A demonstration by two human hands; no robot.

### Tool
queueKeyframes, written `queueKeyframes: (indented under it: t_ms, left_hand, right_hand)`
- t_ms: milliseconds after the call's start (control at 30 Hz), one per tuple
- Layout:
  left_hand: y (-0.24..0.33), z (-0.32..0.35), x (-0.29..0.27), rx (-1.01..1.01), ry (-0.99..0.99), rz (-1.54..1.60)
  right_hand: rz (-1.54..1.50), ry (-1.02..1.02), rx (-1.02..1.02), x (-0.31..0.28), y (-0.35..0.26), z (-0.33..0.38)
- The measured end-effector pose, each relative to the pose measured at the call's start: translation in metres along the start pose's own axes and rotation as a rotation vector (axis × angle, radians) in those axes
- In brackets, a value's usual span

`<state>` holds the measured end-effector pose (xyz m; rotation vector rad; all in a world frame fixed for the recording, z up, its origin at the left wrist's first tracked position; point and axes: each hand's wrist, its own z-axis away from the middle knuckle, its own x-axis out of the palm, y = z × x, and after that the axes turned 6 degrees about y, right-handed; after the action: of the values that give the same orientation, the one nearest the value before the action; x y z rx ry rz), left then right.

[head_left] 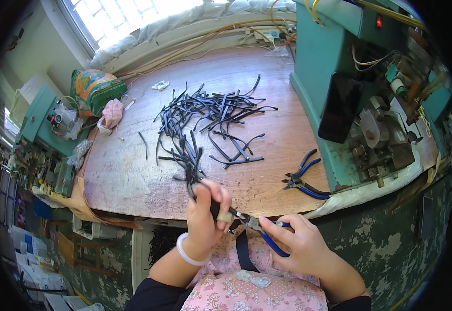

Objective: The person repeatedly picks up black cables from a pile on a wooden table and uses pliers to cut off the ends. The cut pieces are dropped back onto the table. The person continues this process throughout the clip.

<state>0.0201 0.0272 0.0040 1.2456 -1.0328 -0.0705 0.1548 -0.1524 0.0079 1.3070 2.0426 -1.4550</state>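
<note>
At the near edge of the wooden table (132, 181), your two hands work close together, just above your lap. Your left hand (205, 215) is clenched around a bundle of black strips (190, 168); the strips stand up out of the fist and lean toward the table. You wear a white bangle (187, 254) on this wrist, and one fingertip has a pale tape wrap. Your right hand (298, 241) has its grip closed on the blue handles of small pliers (259, 230). The metal nose of these pliers points left and meets the lower end of the bundle, right beside your left thumb. I cannot tell if the nose is biting a strip or only touching it.

Farther on the table, a big loose pile of black strips (210, 116) lies spread in the middle, and some single pieces lie apart from it on the left. A second pair of blue-handled pliers (302, 179) lies on the table to the right, near the base of a green machine (340, 88). A dark flat phone (340, 106) leans on the front of this machine. At the far left corner you can see a colourful bag (95, 88) and a pink cloth (112, 113). A black strap hangs over your pink flowered apron (257, 290).
</note>
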Motion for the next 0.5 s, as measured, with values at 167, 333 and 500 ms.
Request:
queueKeyframes:
  t_ms: [167, 333, 500]
  left_hand:
    - [-0.015, -0.061, -0.016, 0.172, -0.042, -0.507]
    - [-0.032, -0.134, -0.024, 0.625, -0.177, -1.765]
    - [-0.041, -0.179, -0.057, 0.688, -0.267, -2.091]
  right_hand:
    - [-0.060, 0.017, 0.053, 0.001, 0.000, 0.003]
    - [-0.051, -0.031, 0.027, 0.000, -0.004, 0.004]
    - [-0.020, -0.060, 0.015, -0.003, -0.002, 0.008]
